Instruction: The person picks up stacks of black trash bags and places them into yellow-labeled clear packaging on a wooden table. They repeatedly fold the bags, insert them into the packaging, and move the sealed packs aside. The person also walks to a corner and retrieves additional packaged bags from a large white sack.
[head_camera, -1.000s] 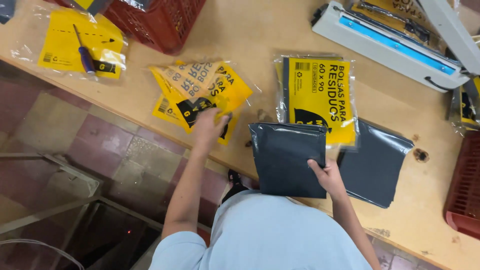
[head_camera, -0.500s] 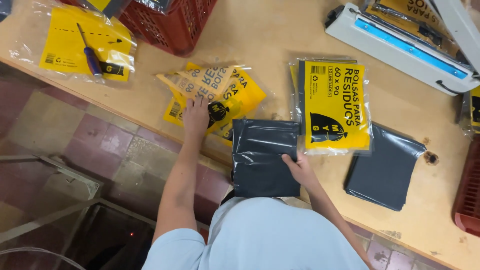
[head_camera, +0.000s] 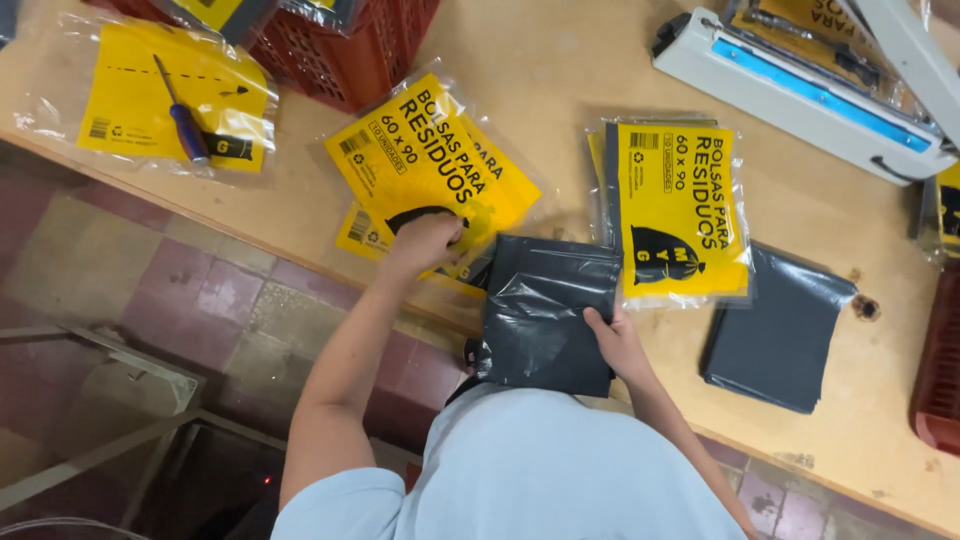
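A long wooden worktable (head_camera: 560, 70) of light colour fills most of the view, and below its edge there is a floor of worn reddish and grey tiles (head_camera: 170, 290) with a metal frame (head_camera: 120, 400) standing on it. On the far side of the table lies a white heat sealer (head_camera: 800, 90) with a blue strip. A red plastic crate (head_camera: 350, 40) stands at the top, and the edge of another red crate (head_camera: 940, 370) shows at the right. At the left lies a clear sleeve with a yellow card (head_camera: 170, 100), and a blue-handled screwdriver (head_camera: 180, 115) rests on it.

Near the middle, a pile of packed yellow-label bags (head_camera: 675, 205) lies flat, and just beside it, at the right, is a stack of folded dark grey bags (head_camera: 775, 330). A loose heap of empty yellow-label sleeves (head_camera: 430, 165) lies at the table edge.

The left hand (head_camera: 425, 245) is closed in a pinch on the lower edge of the top sleeve. The right hand (head_camera: 615, 340) holds a folded grey bag (head_camera: 545, 315) at its right side, fingers curled over it; the bag hangs partly over the table edge, touching the sleeves.

Compared with half a second ago, the folded bag is closer to the sleeves, and the left hand has moved from the top of the heap to its lower edge.
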